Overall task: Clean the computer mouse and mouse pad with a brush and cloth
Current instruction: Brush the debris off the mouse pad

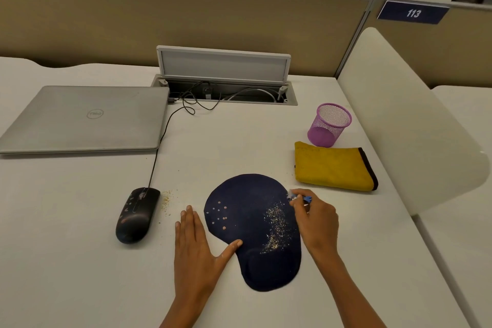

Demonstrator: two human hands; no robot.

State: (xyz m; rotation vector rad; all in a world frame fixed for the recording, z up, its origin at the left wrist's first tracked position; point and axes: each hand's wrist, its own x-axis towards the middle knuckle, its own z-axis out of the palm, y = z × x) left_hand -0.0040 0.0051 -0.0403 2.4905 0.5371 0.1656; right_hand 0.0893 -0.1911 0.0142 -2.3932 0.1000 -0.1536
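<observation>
White surface [239, 141], closed laptop [85, 117] at its far left, navy mouse pad [250, 224] by the near edge, crumb-strewn, yellow cloth [332, 168] beyond, black mouse [135, 216] left, my left hand [195, 245] spread flat, thumb on the pad, my right hand [316, 218] pinching a small blue brush [299, 197] at the pad's right edge.

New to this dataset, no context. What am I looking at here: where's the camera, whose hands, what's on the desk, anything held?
One picture, from a camera worn on a person's head, looking down at their bare hands. No robot. On the white desk lies a dark mouse pad strewn with crumbs. The left hand lies flat beside it, thumb on its edge. The right hand pinches a small blue brush at the pad's right edge. Also there: a wired black mouse, a folded yellow cloth, a purple mesh cup, a closed laptop.
</observation>
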